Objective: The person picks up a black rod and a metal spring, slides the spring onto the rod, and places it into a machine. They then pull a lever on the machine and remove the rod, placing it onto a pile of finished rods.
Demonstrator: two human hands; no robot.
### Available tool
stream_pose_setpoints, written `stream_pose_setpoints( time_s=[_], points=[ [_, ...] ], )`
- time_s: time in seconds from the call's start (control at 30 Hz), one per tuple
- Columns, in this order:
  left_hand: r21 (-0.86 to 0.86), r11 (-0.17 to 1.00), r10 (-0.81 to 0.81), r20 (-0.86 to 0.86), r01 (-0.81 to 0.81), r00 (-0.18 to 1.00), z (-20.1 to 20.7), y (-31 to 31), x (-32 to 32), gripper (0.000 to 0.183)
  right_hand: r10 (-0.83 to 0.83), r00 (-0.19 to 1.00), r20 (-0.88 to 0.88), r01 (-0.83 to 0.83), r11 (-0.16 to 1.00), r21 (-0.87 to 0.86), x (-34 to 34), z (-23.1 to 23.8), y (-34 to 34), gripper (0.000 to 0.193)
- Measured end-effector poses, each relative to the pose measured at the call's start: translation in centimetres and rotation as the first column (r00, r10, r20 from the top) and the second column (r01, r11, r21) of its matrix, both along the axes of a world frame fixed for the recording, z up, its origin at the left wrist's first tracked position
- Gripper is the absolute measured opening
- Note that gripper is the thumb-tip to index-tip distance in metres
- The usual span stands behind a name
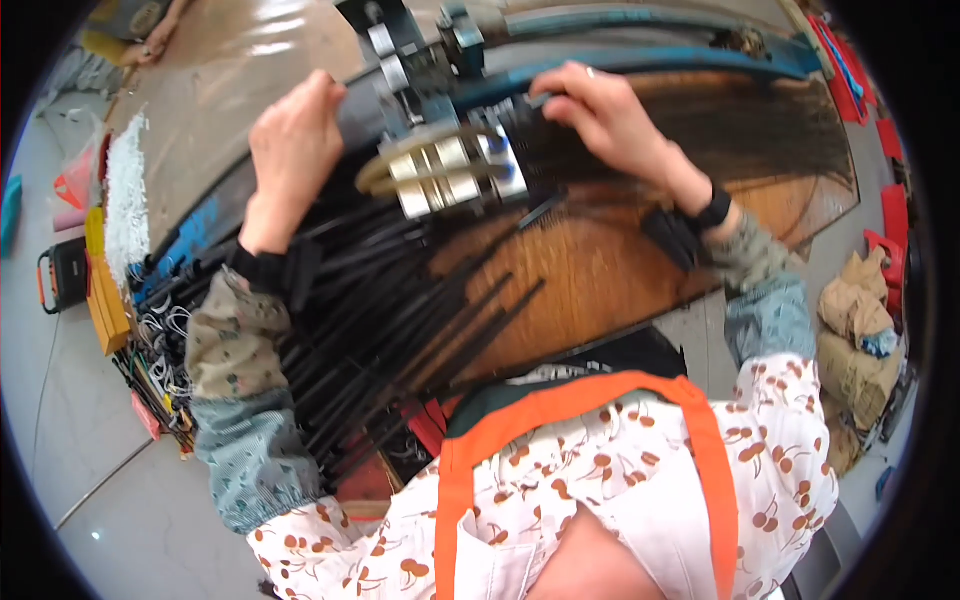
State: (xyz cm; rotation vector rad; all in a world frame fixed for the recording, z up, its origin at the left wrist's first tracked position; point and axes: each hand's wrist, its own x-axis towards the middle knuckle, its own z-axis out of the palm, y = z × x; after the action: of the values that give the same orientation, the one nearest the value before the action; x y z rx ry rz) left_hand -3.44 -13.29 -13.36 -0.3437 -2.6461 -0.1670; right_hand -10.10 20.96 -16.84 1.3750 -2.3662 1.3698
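Note:
A small bench machine (455,180) with shiny metal blocks and looped yellowish tubes stands on the table between my hands. Left of it, my left hand (295,140) is raised with its fingers curled closed. Whatever those fingers hold is hidden. On the other side, my right hand (605,110) pinches a small grey piece (540,100) between thumb and forefinger, close to the machine. Many thin black strips (390,300) lie fanned out below the machine, toward my left forearm. More dark strips (690,125) stretch away to the right, blurred.
Blue curved bars (640,65) run behind the machine across the wooden tabletop (560,270). At the left edge are a white shredded heap (127,200), a yellow box (105,290) and a black case (65,275). Another person's hands (155,42) show far left. Brown paper sacks (855,310) lie right.

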Motion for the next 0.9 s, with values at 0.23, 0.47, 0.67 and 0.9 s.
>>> stream_pose_setpoints(
  time_s=[0.23,0.47,0.67,0.9],
  points=[
    [-0.341,0.94,-0.116,-0.246,0.026,0.962,1.3,-8.2,0.8,0.008,0.187,0.939,-0.29,-0.001,0.842,0.539,9.0,-1.6,3.3,0.036],
    [-0.265,0.945,0.252,0.213,-0.193,0.944,-0.2,11.6,16.0,0.011,0.077,0.964,-0.254,0.058,0.873,0.484,10.1,-2.6,4.0,0.049],
    [0.107,0.956,0.26,0.126,-0.274,0.957,-7.8,16.4,15.8,0.017,0.112,0.955,-0.275,0.067,0.821,0.567,11.1,-2.4,3.4,0.054],
    [0.201,0.973,0.029,0.386,-0.114,0.922,-3.0,15.6,15.9,0.018,-0.05,0.967,0.251,-0.071,0.889,0.452,9.9,-2.8,4.6,0.061]
  ],
)
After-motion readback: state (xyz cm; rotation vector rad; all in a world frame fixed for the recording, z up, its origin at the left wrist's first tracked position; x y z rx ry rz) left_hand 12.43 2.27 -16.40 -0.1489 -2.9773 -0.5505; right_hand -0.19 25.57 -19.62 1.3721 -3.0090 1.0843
